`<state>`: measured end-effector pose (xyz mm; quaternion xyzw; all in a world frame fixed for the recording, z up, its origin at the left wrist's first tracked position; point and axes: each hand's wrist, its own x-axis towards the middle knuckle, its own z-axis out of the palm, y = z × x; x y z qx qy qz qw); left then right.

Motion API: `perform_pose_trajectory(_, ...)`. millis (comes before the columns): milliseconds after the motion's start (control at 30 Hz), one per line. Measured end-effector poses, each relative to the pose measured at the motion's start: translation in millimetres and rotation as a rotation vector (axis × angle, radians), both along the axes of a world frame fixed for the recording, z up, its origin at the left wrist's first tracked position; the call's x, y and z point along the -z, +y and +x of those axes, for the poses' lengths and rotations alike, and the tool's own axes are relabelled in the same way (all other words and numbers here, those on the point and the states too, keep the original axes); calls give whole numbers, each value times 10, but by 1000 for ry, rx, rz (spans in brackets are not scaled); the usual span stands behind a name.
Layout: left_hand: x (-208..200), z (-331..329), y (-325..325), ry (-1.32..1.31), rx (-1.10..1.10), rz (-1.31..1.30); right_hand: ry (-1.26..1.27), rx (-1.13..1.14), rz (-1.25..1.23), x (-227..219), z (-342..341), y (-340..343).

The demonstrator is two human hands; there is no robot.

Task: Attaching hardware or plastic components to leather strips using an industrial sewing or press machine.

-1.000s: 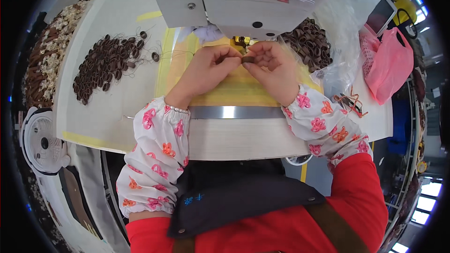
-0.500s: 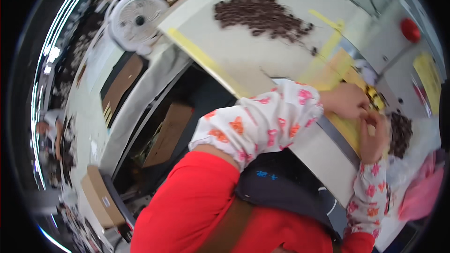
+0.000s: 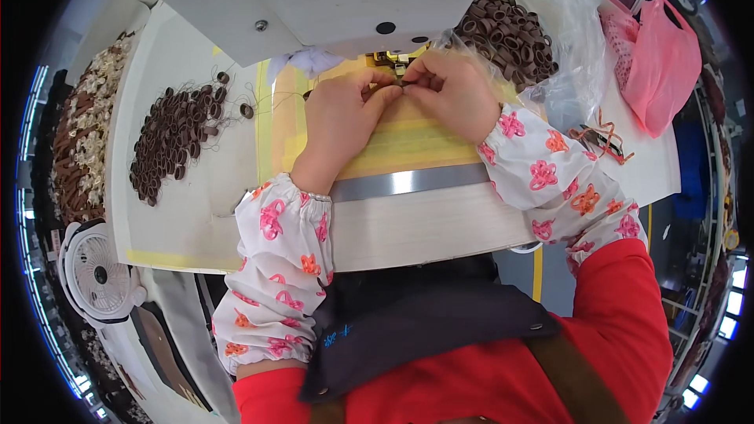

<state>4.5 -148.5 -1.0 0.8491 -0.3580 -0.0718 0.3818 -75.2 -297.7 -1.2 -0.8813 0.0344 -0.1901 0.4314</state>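
My left hand [image 3: 342, 116] and my right hand [image 3: 457, 96] meet under the head of a white sewing machine [image 3: 314, 12]. Thumbs and forefingers of both pinch a small dark brown piece [image 3: 403, 85], mostly covered by the fingertips; it resembles the loops lying around. Just beyond the fingers is the machine's metal foot area [image 3: 399, 61]. Beneath my hands the work surface is covered with yellow tape [image 3: 393, 145]. A pile of brown loops [image 3: 177, 137] with loose threads lies to the left, and another heap of loops [image 3: 509, 41] is at the far right.
A metal strip [image 3: 408, 182] edges the taped area. Clear plastic [image 3: 569, 55], a pink bag [image 3: 664, 67] and small tools with orange cord [image 3: 603, 141] lie on the right. White cloth [image 3: 302, 64] sits left of the foot; a white fan [image 3: 98, 273] stands at lower left.
The view has swung round, bringing the machine to the top middle and the fan to the lower left. My hands stay close together, fingertips pinched, now near the machine's foot.
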Motion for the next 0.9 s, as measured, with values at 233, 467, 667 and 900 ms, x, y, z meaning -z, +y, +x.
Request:
perform_pose_trajectory(233,70,97,-99,-61,-65,-50,-73,41,-58,14,91,-53)
perform_pose_trajectory(467,38,106,-146,35,-124,-1,-89,43,-118,-20,127,-113)
perform_pose_trajectory(667,33,137,-146,71,-139,-17,-130,37,-124,-7,147,-94)
perform_pose_trajectory(900,64,175,-148,129,-150,-5,-142,33,-122,25,159,-120)
